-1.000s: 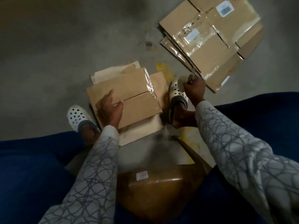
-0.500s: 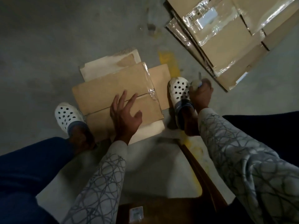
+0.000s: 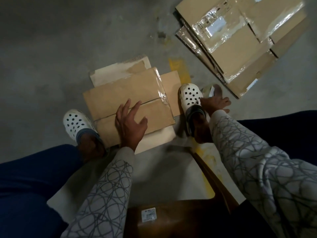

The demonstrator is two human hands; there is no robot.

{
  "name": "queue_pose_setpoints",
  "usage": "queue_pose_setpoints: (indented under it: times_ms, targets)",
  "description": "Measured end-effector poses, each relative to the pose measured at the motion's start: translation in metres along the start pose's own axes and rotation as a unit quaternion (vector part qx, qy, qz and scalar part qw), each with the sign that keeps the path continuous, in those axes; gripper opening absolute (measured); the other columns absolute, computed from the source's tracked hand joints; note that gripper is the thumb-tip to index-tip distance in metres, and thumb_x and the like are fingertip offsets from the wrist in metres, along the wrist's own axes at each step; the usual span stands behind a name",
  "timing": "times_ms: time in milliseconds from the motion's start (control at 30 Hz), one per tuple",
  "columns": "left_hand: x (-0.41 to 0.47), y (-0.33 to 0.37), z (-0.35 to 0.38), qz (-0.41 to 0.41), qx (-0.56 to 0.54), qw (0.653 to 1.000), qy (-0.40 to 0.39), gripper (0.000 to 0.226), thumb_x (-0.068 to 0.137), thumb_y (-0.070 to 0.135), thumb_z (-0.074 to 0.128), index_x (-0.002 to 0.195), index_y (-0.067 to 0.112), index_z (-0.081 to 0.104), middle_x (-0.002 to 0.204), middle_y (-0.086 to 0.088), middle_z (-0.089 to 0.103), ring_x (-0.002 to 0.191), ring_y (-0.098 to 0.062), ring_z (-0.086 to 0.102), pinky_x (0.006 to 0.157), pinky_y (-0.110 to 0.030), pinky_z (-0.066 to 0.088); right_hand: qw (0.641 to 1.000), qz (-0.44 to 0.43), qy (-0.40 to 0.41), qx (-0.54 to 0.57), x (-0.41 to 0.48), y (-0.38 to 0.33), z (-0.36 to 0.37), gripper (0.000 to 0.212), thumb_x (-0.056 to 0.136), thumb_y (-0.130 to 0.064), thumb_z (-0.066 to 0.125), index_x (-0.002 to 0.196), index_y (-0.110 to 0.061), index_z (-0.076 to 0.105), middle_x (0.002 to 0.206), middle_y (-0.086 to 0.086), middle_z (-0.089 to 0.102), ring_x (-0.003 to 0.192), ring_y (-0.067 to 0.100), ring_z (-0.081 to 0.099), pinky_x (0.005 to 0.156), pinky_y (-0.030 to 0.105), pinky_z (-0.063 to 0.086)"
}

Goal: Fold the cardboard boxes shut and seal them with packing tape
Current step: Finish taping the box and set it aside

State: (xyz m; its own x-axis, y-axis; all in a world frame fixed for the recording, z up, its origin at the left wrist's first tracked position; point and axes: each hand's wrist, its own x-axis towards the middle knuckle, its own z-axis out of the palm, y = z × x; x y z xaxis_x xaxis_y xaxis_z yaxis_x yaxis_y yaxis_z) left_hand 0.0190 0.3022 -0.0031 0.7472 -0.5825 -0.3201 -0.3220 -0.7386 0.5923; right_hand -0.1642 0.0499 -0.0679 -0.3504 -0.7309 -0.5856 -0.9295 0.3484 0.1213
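Between white clogs, left hand splayed on cardboard box; right hand spread beside tape roll.

Left hand on box, flattened boxes beyond

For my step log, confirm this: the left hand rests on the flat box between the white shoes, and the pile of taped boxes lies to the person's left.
Wrong side. The head view shows the pile of taped boxes to the person's right; the left hand does rest on the flat box between the white shoes.
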Motion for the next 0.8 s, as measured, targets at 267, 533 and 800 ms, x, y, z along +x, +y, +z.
queue_pose_setpoints:
  times_ms: [267, 533, 800]
  targets:
    - [0.032, -0.02, -0.014, -0.176, 0.055, 0.974, 0.134, 0.078, 0.078, 0.044, 0.062, 0.151, 0.026, 0.04, 0.158, -0.007, 0.036, 0.145, -0.03, 0.029, 0.115, -0.05, 0.02, 0.934, -0.342, 0.018, 0.1, -0.111, -0.065, 0.036, 0.054, 0.103, -0.057, 0.042, 0.132, -0.016, 0.062, 0.145, 0.015, 0.048, 0.135, 0.035, 0.04, 0.109, 0.052, 0.032]
    - [0.039, -0.042, -0.066, -0.391, -0.212, 0.893, 0.073, 0.095, 0.067, 0.047, 0.076, 0.148, 0.016, 0.039, 0.143, -0.009, 0.053, 0.124, -0.033, 0.055, 0.105, -0.04, 0.045, 0.915, -0.244, -0.2, 0.251, -0.135, -0.085, 0.039, 0.096, 0.057, -0.087, 0.061, 0.128, -0.022, 0.059, 0.123, 0.004, 0.069, 0.118, 0.035, 0.061, 0.104, 0.054, 0.047]
    - [0.014, -0.008, -0.107, -0.316, -0.247, 0.913, 0.07, 0.095, 0.051, 0.061, 0.07, 0.134, 0.021, 0.049, 0.128, -0.003, 0.06, 0.109, -0.032, 0.061, 0.095, -0.051, 0.053, 0.89, -0.256, -0.253, 0.28, -0.143, -0.065, -0.027, 0.099, 0.058, -0.078, 0.077, 0.128, -0.009, 0.062, 0.097, 0.008, 0.066, 0.082, 0.03, 0.065, 0.054, 0.027, 0.047]
